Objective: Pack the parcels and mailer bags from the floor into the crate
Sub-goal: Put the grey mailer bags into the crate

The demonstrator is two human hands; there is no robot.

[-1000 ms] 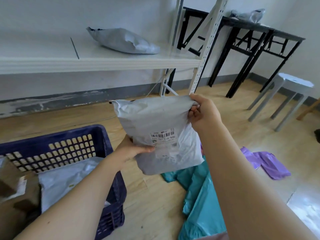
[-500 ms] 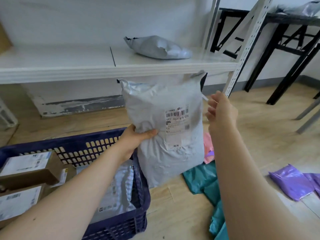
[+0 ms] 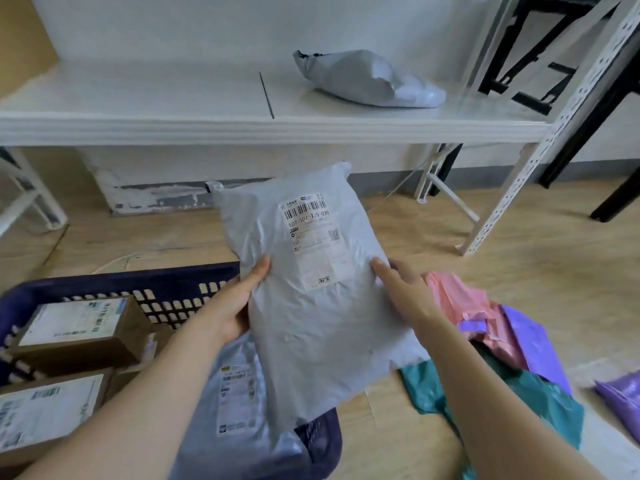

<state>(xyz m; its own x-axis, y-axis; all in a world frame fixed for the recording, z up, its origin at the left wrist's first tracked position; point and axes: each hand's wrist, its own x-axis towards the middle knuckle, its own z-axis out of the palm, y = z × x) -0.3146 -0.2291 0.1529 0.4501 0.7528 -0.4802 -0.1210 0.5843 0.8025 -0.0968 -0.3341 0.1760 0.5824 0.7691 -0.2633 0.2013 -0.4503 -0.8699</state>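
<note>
I hold a grey mailer bag (image 3: 311, 306) with a white barcode label in front of me, above the right end of the dark blue crate (image 3: 166, 282). My left hand (image 3: 232, 306) grips its left edge, thumb on the front. My right hand (image 3: 405, 292) grips its right edge the same way. Inside the crate lie two brown cardboard parcels (image 3: 79, 334) and another grey mailer bag (image 3: 235, 403). On the floor to the right lie a pink mailer (image 3: 453, 299), purple mailers (image 3: 533, 344) and a teal mailer (image 3: 540, 400).
A white metal shelf (image 3: 242, 129) runs across behind, with a grey mailer bag (image 3: 367, 81) lying on it. Its perforated upright (image 3: 540, 161) stands on the wooden floor at right. Black table legs (image 3: 588, 109) are at the far right.
My right hand, off the bag half a second ago, now grips its right edge. The bag has tilted and come down lower over the crate's right end.
</note>
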